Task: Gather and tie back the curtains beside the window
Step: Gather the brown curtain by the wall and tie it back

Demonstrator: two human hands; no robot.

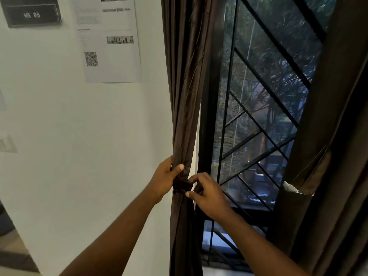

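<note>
The dark brown left curtain hangs bunched into a narrow column left of the window. My left hand is wrapped around the bundle at its waist, thumb pressed on the front. A dark tie-back band circles the bundle just below that thumb. My right hand pinches the band's right end between thumb and fingers. The right curtain hangs gathered at the window's right side, with a lighter strip across it.
A white wall fills the left, with a printed sheet bearing a QR code and a black sign marked "WS 06". The window has a black diagonal grille and a mesh screen. A light switch sits at the far left.
</note>
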